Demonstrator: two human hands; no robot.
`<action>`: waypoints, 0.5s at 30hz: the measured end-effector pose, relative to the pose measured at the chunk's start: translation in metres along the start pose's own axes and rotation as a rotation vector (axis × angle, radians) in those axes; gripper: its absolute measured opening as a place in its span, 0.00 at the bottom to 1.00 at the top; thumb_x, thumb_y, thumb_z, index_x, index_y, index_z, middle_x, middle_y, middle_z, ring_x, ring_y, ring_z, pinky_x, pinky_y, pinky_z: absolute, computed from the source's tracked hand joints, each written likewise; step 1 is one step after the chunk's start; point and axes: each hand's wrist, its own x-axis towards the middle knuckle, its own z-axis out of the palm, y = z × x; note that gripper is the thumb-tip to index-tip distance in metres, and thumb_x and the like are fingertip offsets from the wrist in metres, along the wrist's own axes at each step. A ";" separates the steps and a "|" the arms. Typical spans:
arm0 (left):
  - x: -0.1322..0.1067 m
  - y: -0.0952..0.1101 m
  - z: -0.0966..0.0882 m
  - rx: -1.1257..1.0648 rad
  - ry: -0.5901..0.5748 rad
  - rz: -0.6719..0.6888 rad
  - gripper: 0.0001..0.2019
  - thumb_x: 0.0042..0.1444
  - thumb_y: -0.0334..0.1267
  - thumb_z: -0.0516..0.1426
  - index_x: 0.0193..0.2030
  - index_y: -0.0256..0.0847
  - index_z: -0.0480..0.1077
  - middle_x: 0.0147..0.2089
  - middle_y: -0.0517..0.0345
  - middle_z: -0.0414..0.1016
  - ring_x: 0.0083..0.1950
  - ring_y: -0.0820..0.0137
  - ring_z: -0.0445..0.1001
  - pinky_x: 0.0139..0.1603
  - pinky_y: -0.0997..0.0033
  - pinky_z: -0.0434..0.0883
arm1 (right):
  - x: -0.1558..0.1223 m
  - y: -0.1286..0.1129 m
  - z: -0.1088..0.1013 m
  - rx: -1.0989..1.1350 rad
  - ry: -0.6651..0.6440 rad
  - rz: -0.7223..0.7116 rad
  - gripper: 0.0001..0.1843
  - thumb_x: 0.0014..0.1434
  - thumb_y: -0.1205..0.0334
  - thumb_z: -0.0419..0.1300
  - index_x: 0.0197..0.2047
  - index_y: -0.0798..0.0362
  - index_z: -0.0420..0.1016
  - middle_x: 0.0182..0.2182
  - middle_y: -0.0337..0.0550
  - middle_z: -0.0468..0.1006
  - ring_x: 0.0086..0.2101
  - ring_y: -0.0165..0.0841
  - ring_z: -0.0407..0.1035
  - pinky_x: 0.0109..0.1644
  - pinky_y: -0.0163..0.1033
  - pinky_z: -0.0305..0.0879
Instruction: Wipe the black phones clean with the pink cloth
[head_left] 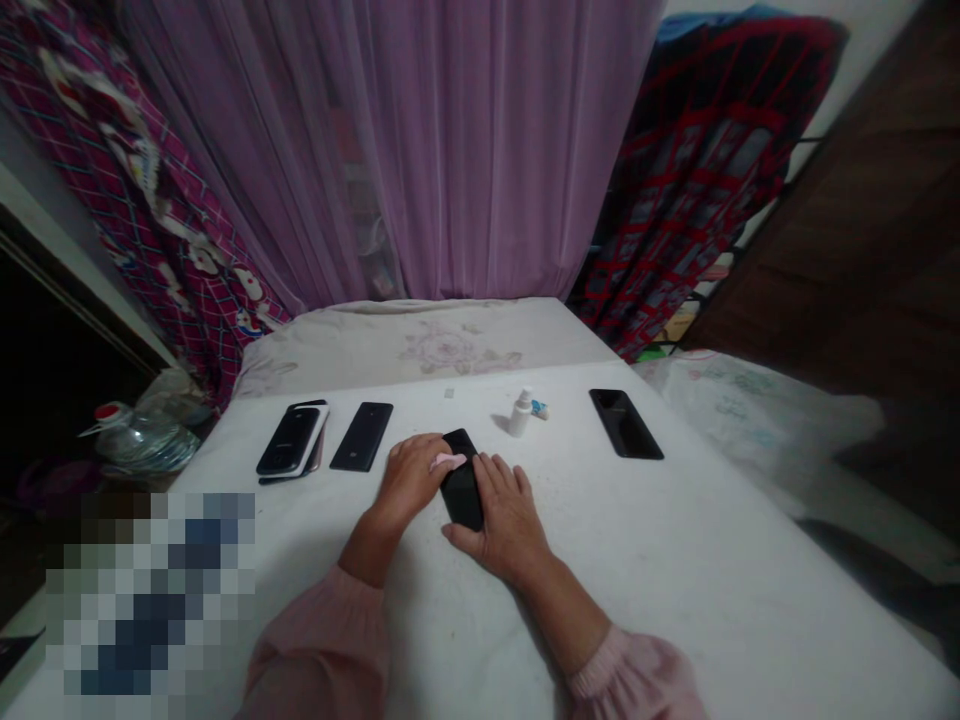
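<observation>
A black phone (461,480) lies flat on the white table (675,560) in front of me. My left hand (411,478) is closed on a small pink cloth (448,461) and presses it on the phone's left side. On the phone's right edge rests my right hand (506,515), fingers stretched flat, thumb under its near end.
To the left lie a stack of two phones (292,440) and a single black phone (362,436). Another black phone (625,423) lies at the right. A small white bottle (520,412) stands behind my hands. A plastic water jug (142,435) sits off the table's left.
</observation>
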 end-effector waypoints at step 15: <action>0.027 -0.013 0.017 0.031 0.136 -0.245 0.08 0.61 0.39 0.56 0.42 0.44 0.76 0.40 0.54 0.80 0.44 0.62 0.74 0.43 0.66 0.64 | 0.000 -0.003 -0.002 0.010 0.007 -0.002 0.50 0.51 0.44 0.63 0.70 0.62 0.54 0.67 0.59 0.58 0.66 0.54 0.48 0.69 0.61 0.37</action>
